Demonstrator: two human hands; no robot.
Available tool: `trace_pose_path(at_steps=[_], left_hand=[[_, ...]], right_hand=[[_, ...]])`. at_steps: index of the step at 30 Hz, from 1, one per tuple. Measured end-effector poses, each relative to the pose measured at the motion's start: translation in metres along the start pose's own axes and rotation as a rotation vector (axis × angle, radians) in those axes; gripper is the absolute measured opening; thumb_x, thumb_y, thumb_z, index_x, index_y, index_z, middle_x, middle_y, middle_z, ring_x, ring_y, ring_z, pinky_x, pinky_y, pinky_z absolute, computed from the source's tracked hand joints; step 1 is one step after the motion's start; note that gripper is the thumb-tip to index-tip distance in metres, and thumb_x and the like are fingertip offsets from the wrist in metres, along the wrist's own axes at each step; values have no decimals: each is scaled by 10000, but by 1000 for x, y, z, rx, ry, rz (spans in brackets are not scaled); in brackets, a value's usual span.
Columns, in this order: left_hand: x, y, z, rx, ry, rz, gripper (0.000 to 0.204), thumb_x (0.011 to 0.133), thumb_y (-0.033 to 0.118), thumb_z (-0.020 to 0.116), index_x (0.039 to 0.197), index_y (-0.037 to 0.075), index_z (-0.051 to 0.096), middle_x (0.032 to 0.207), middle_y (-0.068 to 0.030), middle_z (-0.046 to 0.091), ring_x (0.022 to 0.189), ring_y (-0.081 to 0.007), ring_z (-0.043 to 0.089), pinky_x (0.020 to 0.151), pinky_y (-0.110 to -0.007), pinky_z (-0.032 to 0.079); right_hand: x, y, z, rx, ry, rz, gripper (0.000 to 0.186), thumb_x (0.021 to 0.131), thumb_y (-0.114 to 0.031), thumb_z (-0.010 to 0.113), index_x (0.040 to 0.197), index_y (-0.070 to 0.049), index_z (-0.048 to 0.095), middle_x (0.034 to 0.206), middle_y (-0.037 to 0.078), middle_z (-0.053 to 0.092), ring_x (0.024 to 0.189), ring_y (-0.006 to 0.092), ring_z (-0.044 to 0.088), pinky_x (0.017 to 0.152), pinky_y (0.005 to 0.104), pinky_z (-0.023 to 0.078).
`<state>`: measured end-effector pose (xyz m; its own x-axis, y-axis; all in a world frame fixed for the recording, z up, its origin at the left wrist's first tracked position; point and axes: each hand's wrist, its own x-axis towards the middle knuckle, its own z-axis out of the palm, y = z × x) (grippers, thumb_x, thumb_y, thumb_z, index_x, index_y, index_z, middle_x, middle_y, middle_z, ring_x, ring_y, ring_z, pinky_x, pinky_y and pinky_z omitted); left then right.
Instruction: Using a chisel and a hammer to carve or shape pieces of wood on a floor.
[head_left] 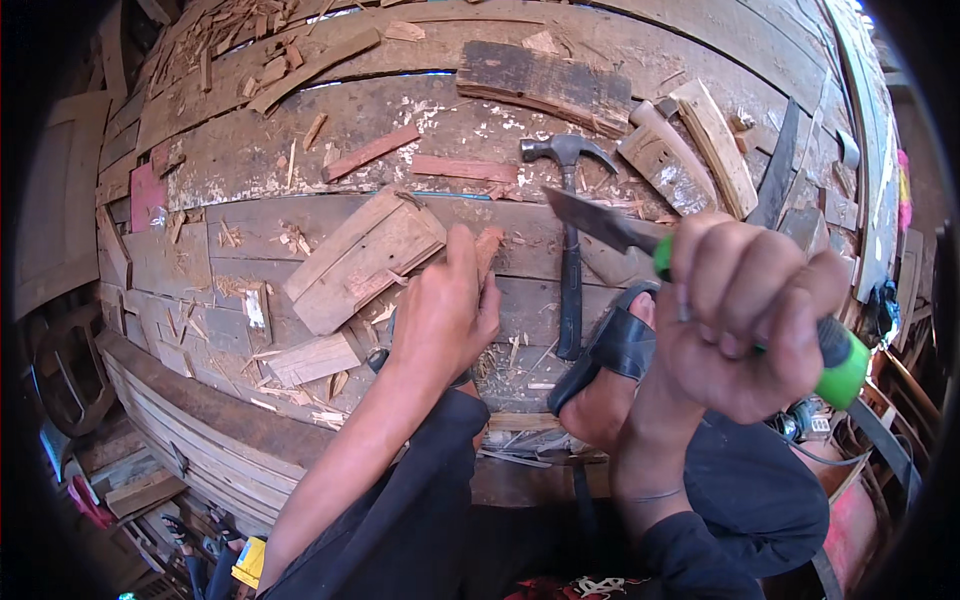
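My left hand [440, 305] is closed around a small reddish wood piece [488, 245], whose top end shows above my fingers. Beside that hand, a pale wooden block [355, 265] lies slanted on the planks. Raised on the right, my right hand [745, 315] grips a chisel by its green and black handle [843, 365]. The dark chisel blade [598, 220] points up and left, over a claw hammer [570, 250] with a black handle that lies on the planks. The blade is apart from the wood piece.
Two reddish strips [465, 168] lie beyond my left hand, with a dark weathered board [545, 85] farther off. Wood offcuts [715, 145] and a black blade-like strip [778, 170] lie at the right. Shavings litter the planks; my sandalled foot [605, 380] is near the hammer.
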<state>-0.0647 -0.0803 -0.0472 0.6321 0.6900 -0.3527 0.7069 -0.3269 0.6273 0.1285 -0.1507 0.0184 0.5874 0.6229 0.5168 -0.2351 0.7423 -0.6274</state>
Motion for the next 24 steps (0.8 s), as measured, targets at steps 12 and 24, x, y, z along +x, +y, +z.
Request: trace_pose_path(at_steps=[12,24], left_hand=[[1,-8,7,5,37,51,403,885,94,700,1146,4,406,723,-307,654,700,-532,658,611,-610,530],[-6,-12,2,38,80,208,405,885,109,710,1146,8,418,722,-306,648,699,-541,648,617,-598,525]], right_hand=[[-8,7,5,-27,94,86,167,922,-50,536,843,-137,419,580,5,425,453,89,374,447,284,290],[-19,13,35,-37,193,97,262,871,26,609,731,-102,427,556,-2,428,429,87,398,429,311,318]])
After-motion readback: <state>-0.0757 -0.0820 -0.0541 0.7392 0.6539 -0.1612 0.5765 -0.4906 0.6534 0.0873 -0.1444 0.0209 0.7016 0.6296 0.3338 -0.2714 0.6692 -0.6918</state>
